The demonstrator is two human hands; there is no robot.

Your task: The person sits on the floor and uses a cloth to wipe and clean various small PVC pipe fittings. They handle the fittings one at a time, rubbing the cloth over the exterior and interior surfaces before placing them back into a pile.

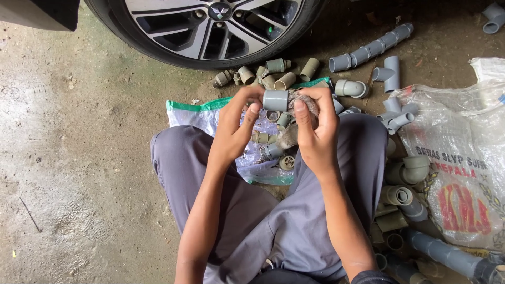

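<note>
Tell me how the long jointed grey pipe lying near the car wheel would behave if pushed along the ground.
The jointed grey pipe looks rigid, so it would likely slide as one piece. Being round, it may roll sideways. Its couplings look only push-fitted, so a hard shove might separate them.

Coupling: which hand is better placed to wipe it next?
Probably right. The right hand already has the rag pressed against the coupling; the left hand only pinches the coupling's other end, steadying it.

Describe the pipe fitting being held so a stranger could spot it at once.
Below the car wheel, above the person's grey-trousered knees, the left hand and right hand meet. Between their fingertips sits a short grey pipe coupling, clean and lifted, unlike the fittings scattered on the ground.
</note>
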